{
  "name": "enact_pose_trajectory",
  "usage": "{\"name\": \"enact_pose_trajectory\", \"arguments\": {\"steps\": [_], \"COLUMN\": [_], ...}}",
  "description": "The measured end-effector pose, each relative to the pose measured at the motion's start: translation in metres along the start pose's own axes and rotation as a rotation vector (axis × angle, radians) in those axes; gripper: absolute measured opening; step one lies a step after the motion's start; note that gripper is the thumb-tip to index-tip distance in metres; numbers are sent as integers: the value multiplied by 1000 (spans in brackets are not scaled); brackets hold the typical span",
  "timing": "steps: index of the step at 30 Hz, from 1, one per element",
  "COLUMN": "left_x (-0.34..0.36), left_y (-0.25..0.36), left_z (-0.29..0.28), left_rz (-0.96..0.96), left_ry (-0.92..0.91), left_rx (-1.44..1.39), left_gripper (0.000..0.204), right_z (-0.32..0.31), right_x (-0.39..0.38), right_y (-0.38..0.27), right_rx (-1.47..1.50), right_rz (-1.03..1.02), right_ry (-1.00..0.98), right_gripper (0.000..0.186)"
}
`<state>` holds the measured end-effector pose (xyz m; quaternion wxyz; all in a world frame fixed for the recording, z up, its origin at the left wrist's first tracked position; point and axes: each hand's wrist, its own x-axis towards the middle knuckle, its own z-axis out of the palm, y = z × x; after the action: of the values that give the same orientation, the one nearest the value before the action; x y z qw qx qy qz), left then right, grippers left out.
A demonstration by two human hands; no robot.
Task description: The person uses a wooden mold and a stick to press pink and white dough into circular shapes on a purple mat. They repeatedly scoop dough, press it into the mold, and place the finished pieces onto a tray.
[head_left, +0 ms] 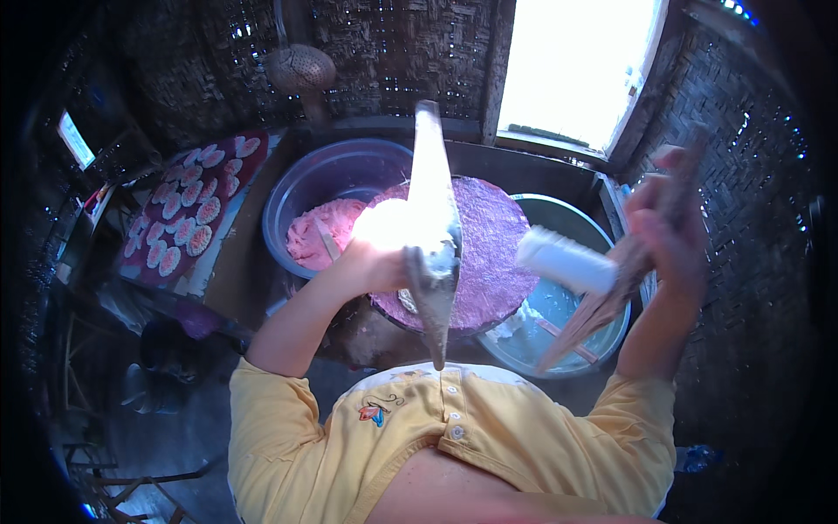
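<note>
My left hand, partly washed out by glare, is closed round a thin, flat plate tilted nearly edge-on, its ends tapering to points. My right hand is raised at the right, its fingers wrapped round a long brown wooden board. A white roll, smeared by motion, shows against the board's left side; whether it is fixed to it, I cannot tell. Below and between my hands is a round purple surface. Pink dough, with a flat tool stuck in it, fills part of a purple basin.
Behind the right forearm stands a pale green basin holding white dough-like lumps and a flat stick. Pink-and-white flower-like rounds cover a dark red sheet at left. A perforated ladle hangs on the woven wall, near a bright window.
</note>
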<state>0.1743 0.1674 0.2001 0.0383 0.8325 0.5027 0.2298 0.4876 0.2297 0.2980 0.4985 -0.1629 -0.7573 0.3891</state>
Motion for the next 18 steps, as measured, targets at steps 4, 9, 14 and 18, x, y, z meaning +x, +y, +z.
{"name": "enact_pose_trajectory", "arguments": {"steps": [4,9,14,18], "left_x": [4,22,11,-46], "left_y": [-7,32,24,5], "left_z": [2,16,-3,-16], "left_rz": [54,-84,366,207], "left_ry": [-36,494,828,1164], "left_rx": [-559,-1414,-1713,-1639], "left_gripper": [47,69,29,26], "right_z": [-25,22,44,-22], "right_x": [-7,-16,-42,-84], "right_y": [9,48,109,190], "right_rx": [256,556,187,-414], "right_rz": [-438,-396,-371,318], "right_ry": [636,864,259,71], "right_gripper": [31,23,27,40]}}
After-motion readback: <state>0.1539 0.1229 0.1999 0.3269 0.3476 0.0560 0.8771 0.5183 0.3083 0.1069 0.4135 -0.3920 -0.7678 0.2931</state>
